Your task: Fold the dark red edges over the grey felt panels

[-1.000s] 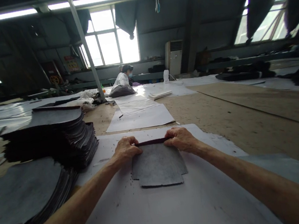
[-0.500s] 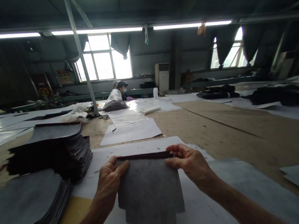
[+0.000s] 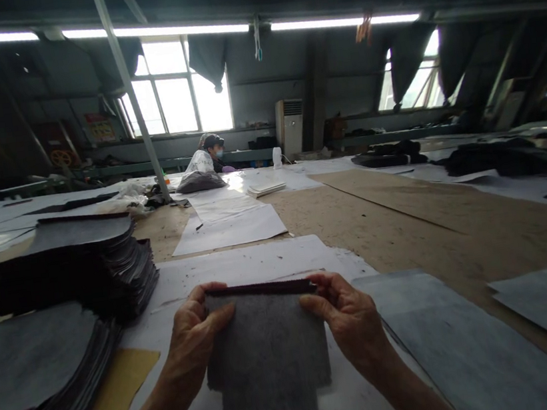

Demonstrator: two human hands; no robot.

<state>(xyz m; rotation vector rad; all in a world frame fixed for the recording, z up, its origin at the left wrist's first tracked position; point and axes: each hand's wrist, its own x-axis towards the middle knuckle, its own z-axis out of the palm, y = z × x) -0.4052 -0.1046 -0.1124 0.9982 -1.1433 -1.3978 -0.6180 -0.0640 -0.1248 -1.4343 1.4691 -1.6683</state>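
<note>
A grey fabric piece point(image 3: 269, 353) with a dark maroon strip along its top edge hangs between my two hands. Notches are cut into its lower corners. My left hand point(image 3: 197, 333) pinches the upper left corner, thumb on the near face and fingers behind. On the opposite corner, my right hand point(image 3: 345, 306) grips in the same way. White paper point(image 3: 241, 263) covers the table below the piece. Left of my left hand are a near stack of grey pieces point(image 3: 36, 360) and a taller stack point(image 3: 83, 257) behind it.
A yellowish card point(image 3: 128, 379) lies beside the near stack. Grey sheets point(image 3: 473, 340) lie to the right on the brown tabletop point(image 3: 385, 210). A metal pole point(image 3: 131, 96) rises at the left. Across the table sits a masked person point(image 3: 213, 152). Dark cloth point(image 3: 504, 161) is heaped at the far right.
My view has shifted slightly, so the background and stacks sit higher and further left. Both hands still hold the fabric piece, with its top edge stretched between them.
</note>
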